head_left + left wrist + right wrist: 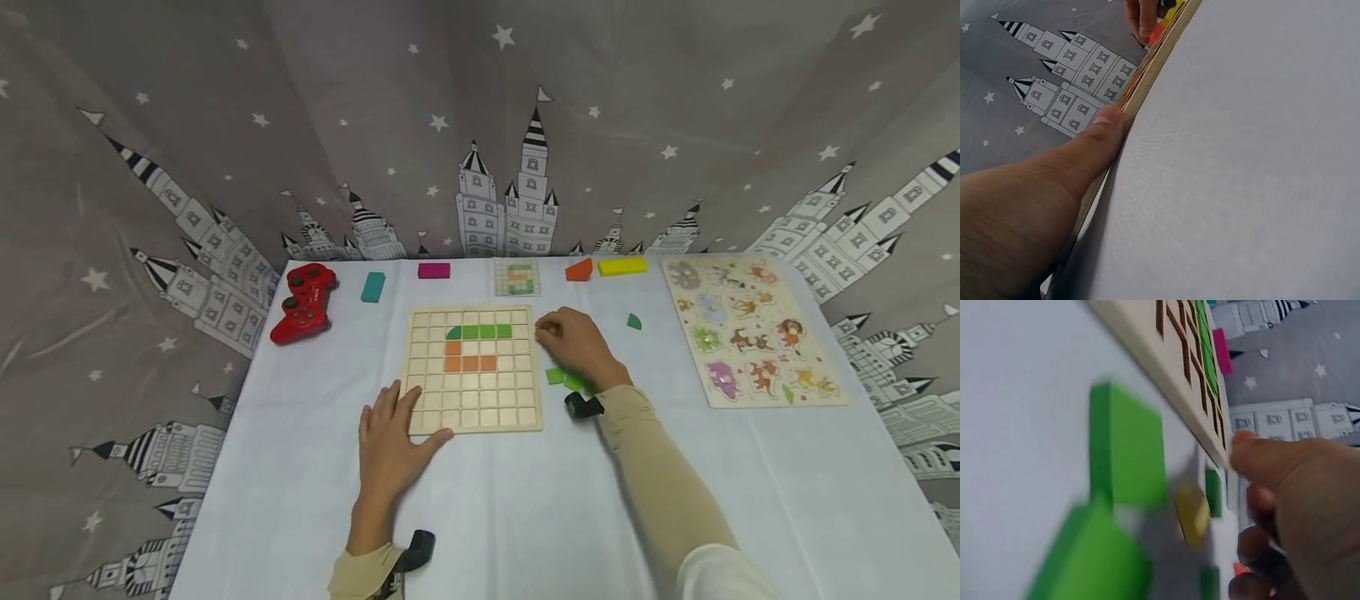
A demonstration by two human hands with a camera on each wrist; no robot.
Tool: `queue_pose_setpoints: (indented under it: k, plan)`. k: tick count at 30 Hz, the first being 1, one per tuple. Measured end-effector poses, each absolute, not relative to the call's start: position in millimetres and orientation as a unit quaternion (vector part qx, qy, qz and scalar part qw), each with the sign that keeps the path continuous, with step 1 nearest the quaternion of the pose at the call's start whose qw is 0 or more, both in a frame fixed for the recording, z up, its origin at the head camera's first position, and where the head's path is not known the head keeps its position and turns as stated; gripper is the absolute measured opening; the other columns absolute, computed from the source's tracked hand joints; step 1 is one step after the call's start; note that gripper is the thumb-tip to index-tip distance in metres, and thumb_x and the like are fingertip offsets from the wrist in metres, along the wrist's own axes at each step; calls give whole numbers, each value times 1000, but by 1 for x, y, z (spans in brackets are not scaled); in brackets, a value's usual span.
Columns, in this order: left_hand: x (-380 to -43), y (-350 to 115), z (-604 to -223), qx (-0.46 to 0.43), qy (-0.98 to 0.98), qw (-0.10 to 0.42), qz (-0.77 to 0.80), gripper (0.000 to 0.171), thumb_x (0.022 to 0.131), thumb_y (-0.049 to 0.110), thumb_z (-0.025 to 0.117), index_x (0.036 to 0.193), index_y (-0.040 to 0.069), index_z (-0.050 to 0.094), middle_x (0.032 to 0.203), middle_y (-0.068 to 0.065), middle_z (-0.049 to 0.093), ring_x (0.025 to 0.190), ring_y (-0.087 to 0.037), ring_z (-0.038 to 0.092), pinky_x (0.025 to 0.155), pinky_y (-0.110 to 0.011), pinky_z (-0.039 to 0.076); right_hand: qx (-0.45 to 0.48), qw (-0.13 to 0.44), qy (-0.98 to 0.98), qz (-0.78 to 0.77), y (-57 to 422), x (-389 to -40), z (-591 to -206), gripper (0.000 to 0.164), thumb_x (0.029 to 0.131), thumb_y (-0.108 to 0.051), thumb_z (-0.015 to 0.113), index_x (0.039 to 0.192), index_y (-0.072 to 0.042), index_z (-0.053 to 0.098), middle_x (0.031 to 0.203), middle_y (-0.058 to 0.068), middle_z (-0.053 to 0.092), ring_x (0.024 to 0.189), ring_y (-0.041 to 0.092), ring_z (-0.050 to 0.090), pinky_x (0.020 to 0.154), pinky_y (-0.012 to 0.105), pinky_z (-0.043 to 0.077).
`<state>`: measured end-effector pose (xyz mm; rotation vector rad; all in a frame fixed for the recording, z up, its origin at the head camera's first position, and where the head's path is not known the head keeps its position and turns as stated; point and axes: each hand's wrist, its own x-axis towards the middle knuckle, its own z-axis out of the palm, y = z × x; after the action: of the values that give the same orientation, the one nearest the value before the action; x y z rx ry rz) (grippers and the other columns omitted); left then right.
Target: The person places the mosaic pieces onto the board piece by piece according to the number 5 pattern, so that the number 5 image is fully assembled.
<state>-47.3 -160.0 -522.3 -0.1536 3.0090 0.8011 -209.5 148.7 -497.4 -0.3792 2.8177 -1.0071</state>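
A square wooden grid board (476,404) lies on the table with green and orange pieces set in its cells. Several green pieces (486,332) form a row in its upper part, the left one rounded. Orange pieces (470,363) make an L below them. My left hand (392,450) rests at the board's lower left corner with fingers spread, its thumb (1107,122) against the front edge. Right of the board, my right hand (577,343) has curled fingers, fingertips close to the board's edge; I cannot tell whether they pinch a piece. Loose green pieces (1129,450) lie beneath it.
A small pattern card (517,277) lies behind the board. Magenta (433,271), teal (372,287), orange (579,269) and yellow (622,266) blocks line the back. A red game controller (303,304) is at left, an animal puzzle (750,333) at right, a green quarter-round piece (634,322) between.
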Motion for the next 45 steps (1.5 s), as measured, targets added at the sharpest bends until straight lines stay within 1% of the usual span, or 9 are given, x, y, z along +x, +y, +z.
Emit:
queue_pose_setpoints:
  k: [5, 10, 16, 20, 25, 29, 32, 39, 45]
  plan:
    - [-48, -161, -524, -52, 965, 17, 258, 93, 81, 63, 76, 155, 18, 43, 169, -17, 24, 159, -37, 12, 128, -61, 2, -104, 58, 938, -324, 167, -204, -487, 24, 100, -28, 64, 118, -15, 74, 95, 4, 63, 85, 22, 53, 80, 37, 46]
    - [-47, -159, -526, -51, 965, 16, 255, 92, 81, 64, 75, 154, 19, 43, 168, -17, 25, 159, -37, 12, 128, -61, 2, -113, 94, 941, -305, 183, -198, -488, 27, 100, -22, 63, 124, -17, 73, 97, 3, 62, 88, 22, 53, 81, 38, 45]
    - [-47, -157, -527, -49, 965, -7, 257, 91, 79, 61, 78, 152, 16, 46, 166, -19, 28, 157, -40, 17, 127, -63, 5, -153, 138, 938, -278, 185, -196, -492, 34, 98, -14, 61, 131, -19, 71, 107, 4, 64, 94, 22, 57, 88, 41, 51]
    - [-48, -156, -529, -47, 965, -7, 259, 91, 79, 61, 78, 152, 16, 46, 166, -19, 29, 157, -40, 17, 126, -63, 6, -142, 130, 953, -233, 185, -196, -493, 30, 98, -26, 68, 125, -15, 72, 107, 5, 62, 94, 22, 56, 86, 41, 51]
    - [-47, -156, -529, -47, 965, -3, 259, 91, 79, 61, 78, 152, 17, 46, 167, -19, 28, 157, -40, 17, 126, -62, 5, -107, 118, 960, -230, 188, -196, -496, 39, 93, -41, 74, 122, -15, 71, 104, 4, 60, 92, 22, 54, 84, 39, 48]
    - [-48, -157, -527, -47, 965, 0, 257, 92, 79, 62, 77, 153, 17, 45, 167, -19, 27, 157, -40, 16, 126, -62, 5, -123, 128, 952, -249, 189, -196, -498, 41, 95, -34, 72, 132, -17, 68, 111, 5, 62, 99, 22, 56, 92, 42, 50]
    - [-48, -158, -525, -46, 965, 11, 257, 92, 81, 63, 76, 154, 18, 43, 168, -18, 26, 158, -38, 14, 127, -61, 3, -129, 132, 949, -255, 187, -195, -498, 39, 96, -29, 72, 133, -17, 69, 114, 5, 64, 102, 22, 58, 94, 43, 52]
    - [-47, -157, -525, -50, 964, 1, 260, 91, 80, 60, 78, 152, 17, 45, 167, -19, 27, 158, -39, 15, 127, -62, 4, -131, 96, 957, -242, 180, -193, -501, 32, 97, -30, 71, 122, -10, 73, 103, 5, 63, 92, 22, 57, 86, 39, 51]
    - [-46, -156, -524, -49, 964, -8, 260, 90, 79, 58, 80, 152, 16, 46, 166, -20, 29, 157, -41, 17, 126, -63, 5, -115, 90, 959, -241, 178, -191, -506, 31, 98, -30, 70, 120, -8, 71, 101, 6, 61, 90, 21, 55, 81, 37, 49]
